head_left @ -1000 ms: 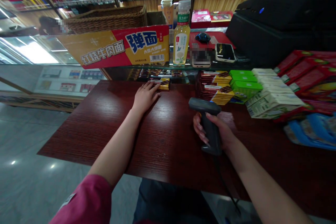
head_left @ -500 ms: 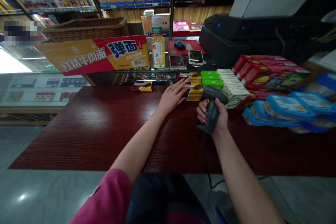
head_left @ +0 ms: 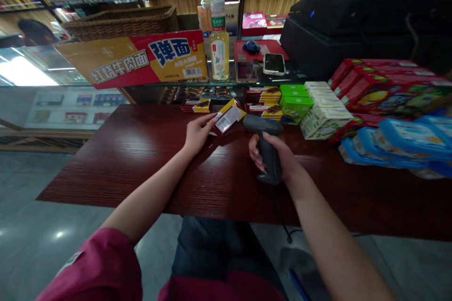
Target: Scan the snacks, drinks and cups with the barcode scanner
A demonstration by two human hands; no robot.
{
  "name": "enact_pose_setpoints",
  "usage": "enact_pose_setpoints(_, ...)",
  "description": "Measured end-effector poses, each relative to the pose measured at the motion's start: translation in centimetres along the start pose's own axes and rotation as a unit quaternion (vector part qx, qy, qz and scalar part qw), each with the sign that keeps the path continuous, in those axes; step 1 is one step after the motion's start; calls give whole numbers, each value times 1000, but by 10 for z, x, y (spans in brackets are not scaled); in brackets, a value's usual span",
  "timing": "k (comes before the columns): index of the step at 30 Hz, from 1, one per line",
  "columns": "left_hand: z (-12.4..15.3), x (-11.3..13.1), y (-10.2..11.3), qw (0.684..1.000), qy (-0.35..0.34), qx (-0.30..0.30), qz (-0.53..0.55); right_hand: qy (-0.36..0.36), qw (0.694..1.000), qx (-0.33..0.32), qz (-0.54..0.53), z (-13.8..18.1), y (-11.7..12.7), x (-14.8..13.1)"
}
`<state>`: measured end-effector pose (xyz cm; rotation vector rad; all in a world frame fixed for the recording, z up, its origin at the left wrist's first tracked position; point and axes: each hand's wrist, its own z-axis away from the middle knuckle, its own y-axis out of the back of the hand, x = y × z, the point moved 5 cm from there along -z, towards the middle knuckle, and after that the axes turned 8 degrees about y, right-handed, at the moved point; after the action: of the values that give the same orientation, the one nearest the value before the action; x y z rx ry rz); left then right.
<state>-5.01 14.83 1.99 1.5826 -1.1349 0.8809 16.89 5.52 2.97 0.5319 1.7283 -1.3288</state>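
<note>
My left hand [head_left: 197, 132] grips a flat yellow chocolate bar [head_left: 229, 116], tilted up so its white label side faces me. My right hand [head_left: 273, 157] is wrapped round the handle of a dark grey barcode scanner [head_left: 264, 143], whose head sits just right of the bar. Both are above a dark red wooden counter [head_left: 141, 160]. A small stack of the same bars [head_left: 196, 106] lies at the counter's back, left of my left hand. A taller stack of bars [head_left: 264, 101] stands behind the scanner.
Green boxes [head_left: 295, 101], pale boxes [head_left: 323, 113], red boxes [head_left: 381, 87] and blue packs [head_left: 399, 143] crowd the right. On the glass shelf behind stand a noodle carton [head_left: 137, 59], a bottle [head_left: 219, 42], phones [head_left: 274, 63] and a black register [head_left: 353, 28].
My left hand moved from the left stack to the taller stack and now holds one bar lifted beside the scanner. My right hand kept the scanner and shifted slightly left.
</note>
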Motion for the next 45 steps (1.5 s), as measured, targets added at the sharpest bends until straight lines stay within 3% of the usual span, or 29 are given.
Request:
enact_pose_setpoints(5, 5, -6, 13, 998, 35, -55, 3, -85, 996, 13, 37, -1, -6, 24)
enact_pose_setpoints(9, 6, -2, 9, 996, 24, -80, -17, -92, 995, 11, 39, -1, -7, 28)
enact_pose_setpoints(22, 7, -1, 6, 995, 14, -82, -46, -82, 996, 9, 45, 0, -7, 24)
enact_pose_setpoints(25, 2, 8, 21, 997, -41, -50, -44, -83, 996, 6, 29, 1, -6, 25)
enact_pose_setpoints(29, -14, 16, 60, 981, -152, 71, -101, -94, 996, 0, 12, 1, -5, 27)
enact_pose_setpoints(32, -33, 6, 81, 963, -209, 116, -127, -109, 994, -5, 9, 0, -5, 30)
enact_pose_setpoints(35, -50, -13, 87, 951, -231, 88, -186, -117, 993, 9, 4, 0, -5, 31)
enact_pose_setpoints(40, -66, -36, 92, 930, -180, 78, -311, -118, 993, 29, -6, 0, -3, 34)
enact_pose_setpoints(45, -75, -43, 90, 932, -164, 18, -322, -116, 993, 23, -17, -1, 1, 39)
